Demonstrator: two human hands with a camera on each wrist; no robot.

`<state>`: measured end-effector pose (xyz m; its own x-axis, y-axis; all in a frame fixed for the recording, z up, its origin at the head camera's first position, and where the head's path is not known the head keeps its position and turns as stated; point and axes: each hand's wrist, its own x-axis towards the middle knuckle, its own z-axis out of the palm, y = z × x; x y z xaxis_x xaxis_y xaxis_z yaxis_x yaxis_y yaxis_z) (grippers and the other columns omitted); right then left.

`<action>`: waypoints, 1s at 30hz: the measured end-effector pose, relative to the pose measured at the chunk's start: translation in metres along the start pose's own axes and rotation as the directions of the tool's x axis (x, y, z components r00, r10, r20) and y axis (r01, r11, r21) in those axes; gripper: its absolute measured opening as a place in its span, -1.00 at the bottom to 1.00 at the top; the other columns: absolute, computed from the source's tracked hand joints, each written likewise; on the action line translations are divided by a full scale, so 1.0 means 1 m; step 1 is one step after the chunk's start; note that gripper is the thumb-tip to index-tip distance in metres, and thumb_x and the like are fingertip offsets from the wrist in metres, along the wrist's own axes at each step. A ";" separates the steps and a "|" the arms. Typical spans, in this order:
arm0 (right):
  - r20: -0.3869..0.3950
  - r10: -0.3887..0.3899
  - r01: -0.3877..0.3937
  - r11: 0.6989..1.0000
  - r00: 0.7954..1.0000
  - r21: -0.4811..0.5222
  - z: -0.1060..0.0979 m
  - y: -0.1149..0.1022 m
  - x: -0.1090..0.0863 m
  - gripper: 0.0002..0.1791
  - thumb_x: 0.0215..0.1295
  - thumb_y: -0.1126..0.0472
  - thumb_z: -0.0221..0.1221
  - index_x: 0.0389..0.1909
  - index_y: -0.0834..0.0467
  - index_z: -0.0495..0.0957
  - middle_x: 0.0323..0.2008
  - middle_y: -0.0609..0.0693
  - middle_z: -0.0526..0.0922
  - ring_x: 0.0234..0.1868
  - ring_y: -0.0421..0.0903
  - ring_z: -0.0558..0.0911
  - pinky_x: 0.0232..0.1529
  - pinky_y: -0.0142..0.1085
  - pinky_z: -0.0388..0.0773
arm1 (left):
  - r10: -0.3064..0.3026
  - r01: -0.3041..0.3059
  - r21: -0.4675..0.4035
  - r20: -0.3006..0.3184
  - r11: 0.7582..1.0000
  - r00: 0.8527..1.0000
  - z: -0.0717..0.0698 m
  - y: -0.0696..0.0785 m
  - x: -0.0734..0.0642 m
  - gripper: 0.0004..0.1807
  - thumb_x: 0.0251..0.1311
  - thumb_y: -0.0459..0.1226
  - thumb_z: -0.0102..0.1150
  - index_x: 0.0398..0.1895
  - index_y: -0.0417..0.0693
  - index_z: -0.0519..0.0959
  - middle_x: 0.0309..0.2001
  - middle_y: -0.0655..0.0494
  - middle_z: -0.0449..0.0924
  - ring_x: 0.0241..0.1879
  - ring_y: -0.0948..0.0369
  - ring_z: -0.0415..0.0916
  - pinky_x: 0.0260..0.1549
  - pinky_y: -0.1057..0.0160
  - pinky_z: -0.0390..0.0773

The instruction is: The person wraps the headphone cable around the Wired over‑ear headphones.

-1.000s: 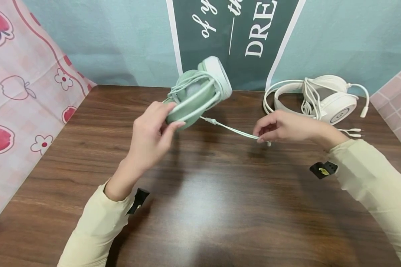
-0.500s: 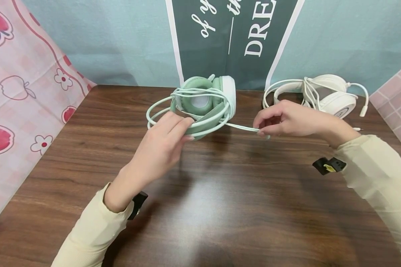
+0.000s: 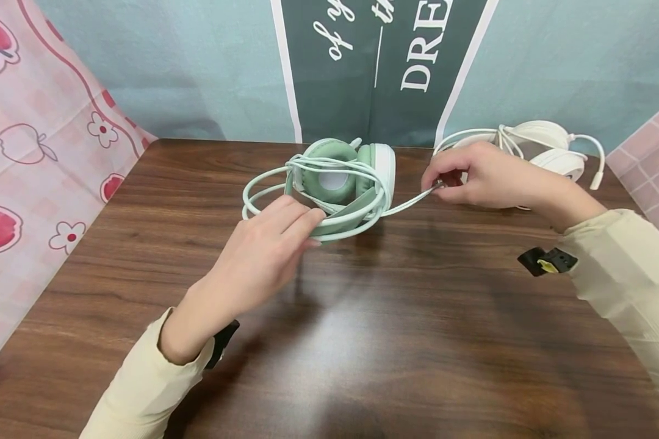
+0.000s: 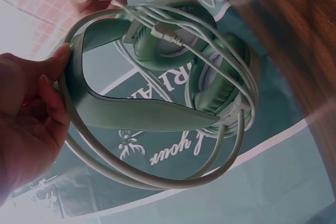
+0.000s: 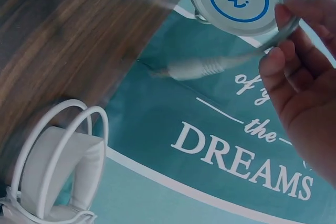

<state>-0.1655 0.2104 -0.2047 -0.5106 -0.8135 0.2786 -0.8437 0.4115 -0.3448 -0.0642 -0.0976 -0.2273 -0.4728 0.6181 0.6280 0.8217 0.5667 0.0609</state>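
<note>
My left hand grips the padded headband of a pale green headset with white-backed ear cups. Loops of its pale cable are wound around the ear cups and headband. Off to the right, my right hand pinches the free end of that cable between thumb and fingers. In the right wrist view a jack plug sticks out beyond the fingertips, somewhat blurred. Behind the right hand a white headset with a boom microphone is partly covered by that hand.
A brown wooden table lies under both hands. At its back hangs a blue-green cloth with a dark lettered panel. Pink patterned cloth borders the left side, pink tile-pattern covering the right.
The green headset has been lowered and turned so its ear cups face me, and my left hand moved slightly right. My right hand has risen toward the white headset, still holding the cable end.
</note>
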 end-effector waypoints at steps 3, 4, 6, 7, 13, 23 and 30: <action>-0.065 -0.005 0.004 1.000 0.998 -0.022 -0.002 0.000 0.001 -0.63 -0.12 0.60 0.13 -0.47 0.04 0.58 -0.52 -0.22 0.46 -0.50 -0.32 0.35 -0.48 -0.49 0.26 | 0.014 -0.014 0.014 0.013 1.000 1.000 -0.002 0.003 -0.001 -0.76 0.03 -0.44 0.19 -0.18 -0.28 0.49 -0.28 -0.02 0.49 -0.25 0.06 0.42 -0.53 0.14 0.48; -0.091 -0.006 0.004 1.000 0.996 -0.023 -0.003 0.000 0.001 -0.63 -0.13 0.61 0.14 -0.48 0.06 0.59 -0.50 -0.20 0.48 -0.49 -0.32 0.35 -0.47 -0.49 0.26 | 0.020 -0.021 0.019 0.016 1.000 1.000 -0.003 0.004 -0.001 -0.76 0.03 -0.43 0.19 -0.19 -0.27 0.48 -0.29 0.00 0.49 -0.26 0.07 0.42 -0.55 0.15 0.48; -0.139 0.002 -0.004 1.000 0.990 -0.014 -0.005 0.000 0.001 -0.65 -0.14 0.64 0.18 -0.50 0.10 0.61 -0.45 -0.17 0.52 -0.45 -0.34 0.38 -0.44 -0.51 0.27 | 0.033 -0.034 0.022 0.021 0.999 0.999 -0.006 0.007 -0.001 -0.75 0.01 -0.43 0.20 -0.19 -0.26 0.48 -0.30 0.02 0.49 -0.28 0.09 0.42 -0.59 0.19 0.47; -0.157 0.010 -0.012 1.000 0.988 -0.009 -0.007 0.001 0.000 -0.66 -0.14 0.64 0.20 -0.50 0.12 0.62 -0.43 -0.16 0.54 -0.44 -0.36 0.40 -0.42 -0.53 0.29 | 0.037 -0.038 0.020 0.030 0.999 0.999 -0.007 0.007 -0.001 -0.74 0.00 -0.44 0.21 -0.19 -0.26 0.48 -0.31 0.03 0.49 -0.28 0.10 0.42 -0.61 0.20 0.46; -0.143 0.121 -0.116 0.992 0.982 0.044 -0.006 0.002 -0.004 -0.76 -0.11 0.53 0.30 -0.39 0.19 0.67 -0.30 -0.13 0.60 -0.29 -0.41 0.49 -0.32 -0.60 0.36 | 0.061 -0.061 -0.005 0.079 0.998 0.995 0.027 -0.015 -0.027 -0.60 0.13 -0.33 0.14 0.07 -0.01 0.42 -0.12 0.28 0.45 -0.13 0.24 0.39 -0.54 0.21 0.49; -0.109 0.102 -0.088 0.988 0.989 0.126 0.003 0.007 -0.004 -0.75 -0.06 0.56 0.25 -0.33 0.25 0.67 -0.26 -0.05 0.61 -0.22 -0.37 0.49 -0.28 -0.58 0.36 | 0.138 -0.117 -0.183 0.101 0.976 0.985 -0.006 0.011 0.000 -0.73 0.04 -0.43 0.21 -0.14 -0.27 0.50 -0.28 0.06 0.50 -0.25 0.17 0.40 -0.42 0.27 0.48; -0.060 0.031 -0.023 0.990 0.998 0.138 0.013 0.012 -0.004 -0.73 -0.07 0.54 0.26 -0.30 0.25 0.67 -0.24 -0.03 0.60 -0.20 -0.34 0.46 -0.28 -0.56 0.34 | 0.157 -0.123 -0.242 0.127 0.963 0.979 0.002 0.006 0.000 -0.71 -0.02 -0.47 0.23 -0.16 -0.27 0.50 -0.27 0.06 0.49 -0.25 0.17 0.39 -0.31 0.26 0.45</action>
<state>-0.1717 0.2138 -0.2216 -0.5458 -0.7740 0.3211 -0.8008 0.3689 -0.4718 -0.0600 -0.0929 -0.2284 -0.3746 0.7634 0.5263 0.9259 0.3378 0.1690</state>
